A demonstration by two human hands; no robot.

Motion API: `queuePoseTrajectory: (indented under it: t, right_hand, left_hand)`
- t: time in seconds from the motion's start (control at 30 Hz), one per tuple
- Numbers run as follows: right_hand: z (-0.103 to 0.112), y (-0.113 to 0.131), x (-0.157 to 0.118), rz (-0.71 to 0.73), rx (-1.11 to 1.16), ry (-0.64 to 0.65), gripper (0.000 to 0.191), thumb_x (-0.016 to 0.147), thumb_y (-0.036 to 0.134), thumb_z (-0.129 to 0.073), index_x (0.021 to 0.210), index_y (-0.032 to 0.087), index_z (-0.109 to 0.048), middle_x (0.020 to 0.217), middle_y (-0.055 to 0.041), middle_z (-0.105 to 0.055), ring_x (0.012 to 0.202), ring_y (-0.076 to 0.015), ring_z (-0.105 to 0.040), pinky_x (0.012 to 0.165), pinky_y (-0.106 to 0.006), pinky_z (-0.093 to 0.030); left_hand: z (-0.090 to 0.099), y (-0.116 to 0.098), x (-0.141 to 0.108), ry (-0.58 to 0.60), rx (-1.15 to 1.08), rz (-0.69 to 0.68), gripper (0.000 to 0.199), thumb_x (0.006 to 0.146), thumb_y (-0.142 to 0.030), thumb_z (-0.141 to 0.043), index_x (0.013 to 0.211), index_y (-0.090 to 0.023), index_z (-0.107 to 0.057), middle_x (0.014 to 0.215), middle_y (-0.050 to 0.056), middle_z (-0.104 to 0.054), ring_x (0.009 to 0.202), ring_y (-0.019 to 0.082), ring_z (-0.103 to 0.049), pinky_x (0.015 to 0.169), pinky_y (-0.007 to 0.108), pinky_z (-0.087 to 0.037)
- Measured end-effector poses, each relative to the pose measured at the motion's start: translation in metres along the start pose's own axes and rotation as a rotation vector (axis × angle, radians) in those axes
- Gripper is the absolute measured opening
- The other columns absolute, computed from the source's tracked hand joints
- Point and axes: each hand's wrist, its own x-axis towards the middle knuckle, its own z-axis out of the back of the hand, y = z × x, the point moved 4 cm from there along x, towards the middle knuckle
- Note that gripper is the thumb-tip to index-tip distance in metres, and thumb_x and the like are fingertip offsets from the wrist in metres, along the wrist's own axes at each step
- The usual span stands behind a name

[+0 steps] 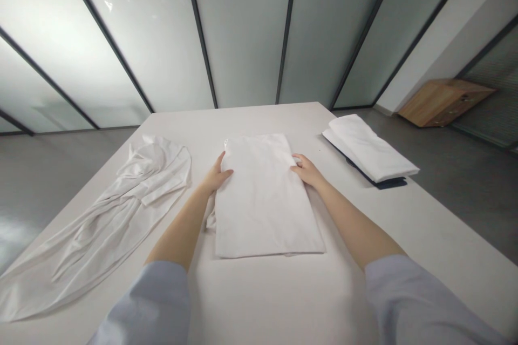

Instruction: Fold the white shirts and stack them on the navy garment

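A white cloth (263, 204), folded into a rectangle, lies flat on the white table (275, 296) in front of me. My left hand (218, 175) is at its upper left edge, thumb on top and fingers along the side. At the upper right edge my right hand (305, 169) grips the cloth, with the thumb over it and the fingertips partly hidden. A small crumpled bit of fabric sticks out from under the cloth's left side.
A loose, crumpled white garment (121, 215) spreads over the table's left side. On the right edge rests a folded white cloth (368, 148) on top of a dark folded piece (390, 183). A wooden cabinet (445, 102) stands on the floor beyond, near frosted glass panels.
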Motion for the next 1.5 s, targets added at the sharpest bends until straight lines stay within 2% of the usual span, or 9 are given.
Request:
queuePoseTrajectory:
  t: [0.1, 0.23, 0.4, 0.53, 0.77, 0.93, 1.1, 1.33, 1.5]
  right_hand:
    - [-0.001, 0.001, -0.002, 0.024, 0.213, -0.016, 0.043, 0.074, 0.028, -0.056, 0.117, 0.021, -0.055, 0.081, 0.0007, -0.067, 0.069, -0.0165, -0.061, 0.065, -0.027, -0.048]
    - [-0.001, 0.005, -0.005, 0.038, 0.255, -0.047, 0.030, 0.074, 0.033, -0.058, 0.101, 0.022, -0.065, 0.081, 0.0005, -0.068, 0.075, -0.0169, -0.061, 0.071, -0.028, -0.049]
    - [-0.004, 0.004, -0.008, -0.051, 0.429, 0.147, 0.032, 0.073, 0.032, -0.063, 0.103, 0.024, -0.068, 0.094, -0.0016, -0.072, 0.084, -0.0189, -0.065, 0.079, -0.030, -0.050]
    - [-0.006, 0.003, -0.011, -0.097, 0.420, 0.287, 0.038, 0.070, 0.026, -0.067, 0.107, 0.022, -0.068, 0.094, -0.0029, -0.073, 0.083, -0.0195, -0.066, 0.080, -0.031, -0.051]
    - [-0.007, 0.005, -0.010, -0.055, 0.375, 0.183, 0.037, 0.069, 0.025, -0.062, 0.106, 0.022, -0.067, 0.092, -0.0006, -0.071, 0.082, -0.0176, -0.064, 0.080, -0.030, -0.049]
    - [-0.006, 0.007, -0.013, -0.067, 0.324, 0.263, 0.057, 0.064, 0.018, -0.063, 0.120, 0.022, -0.061, 0.093, -0.0012, -0.071, 0.082, -0.0183, -0.064, 0.077, -0.029, -0.050]
    - [-0.005, 0.006, -0.014, -0.071, 0.227, 0.332, 0.072, 0.061, 0.012, -0.062, 0.132, 0.021, -0.052, 0.080, 0.0011, -0.069, 0.070, -0.0173, -0.063, 0.068, -0.028, -0.051]
    - [-0.001, 0.017, -0.009, 0.078, -0.078, 0.156, 0.048, 0.062, 0.008, -0.062, 0.109, 0.019, -0.068, 0.084, -0.0019, -0.071, 0.075, -0.0191, -0.063, 0.078, -0.031, -0.049]
    - [0.005, 0.031, -0.009, 0.234, -0.301, 0.072, 0.033, 0.068, 0.010, -0.064, 0.099, 0.022, -0.070, 0.100, -0.0056, -0.071, 0.092, -0.0230, -0.063, 0.087, -0.033, -0.046]
  left_hand:
    - [0.001, 0.000, -0.001, -0.002, -0.090, 0.006, 0.075, 0.075, -0.031, -0.068, 0.143, -0.024, -0.039, 0.126, 0.009, -0.062, 0.104, 0.023, -0.065, 0.089, 0.039, -0.053]
    - [0.002, -0.001, -0.004, -0.004, -0.160, 0.072, 0.062, 0.075, -0.035, -0.068, 0.133, -0.020, -0.052, 0.105, 0.007, -0.070, 0.082, 0.018, -0.068, 0.078, 0.034, -0.055]
    - [0.005, -0.007, -0.011, 0.136, -0.216, 0.167, 0.068, 0.073, -0.041, -0.074, 0.134, -0.020, -0.054, 0.104, 0.008, -0.072, 0.084, 0.018, -0.068, 0.078, 0.031, -0.054]
    - [0.007, -0.011, -0.016, 0.274, -0.117, 0.173, 0.073, 0.063, -0.038, -0.082, 0.129, -0.020, -0.058, 0.104, 0.008, -0.072, 0.084, 0.020, -0.068, 0.078, 0.032, -0.054]
    - [0.010, -0.007, -0.014, 0.157, -0.167, 0.171, 0.071, 0.061, -0.039, -0.082, 0.124, -0.018, -0.058, 0.085, 0.004, -0.071, 0.068, 0.017, -0.067, 0.068, 0.031, -0.053]
    - [0.008, -0.010, -0.017, 0.237, -0.183, 0.218, 0.078, 0.058, -0.030, -0.084, 0.129, -0.020, -0.053, 0.089, 0.004, -0.070, 0.072, 0.016, -0.067, 0.073, 0.032, -0.053]
    - [0.010, -0.009, -0.016, 0.270, -0.057, 0.162, 0.081, 0.057, -0.026, -0.082, 0.132, -0.022, -0.052, 0.097, 0.004, -0.068, 0.080, 0.017, -0.066, 0.075, 0.031, -0.052]
    - [0.015, -0.006, -0.005, 0.131, 0.330, -0.006, 0.061, 0.062, -0.030, -0.073, 0.120, -0.016, -0.062, 0.084, 0.002, -0.067, 0.072, 0.017, -0.062, 0.069, 0.030, -0.050]
    - [0.017, -0.027, -0.003, 0.080, 0.617, -0.142, 0.038, 0.064, -0.031, -0.069, 0.100, -0.017, -0.071, 0.086, 0.005, -0.071, 0.083, 0.024, -0.064, 0.080, 0.034, -0.048]
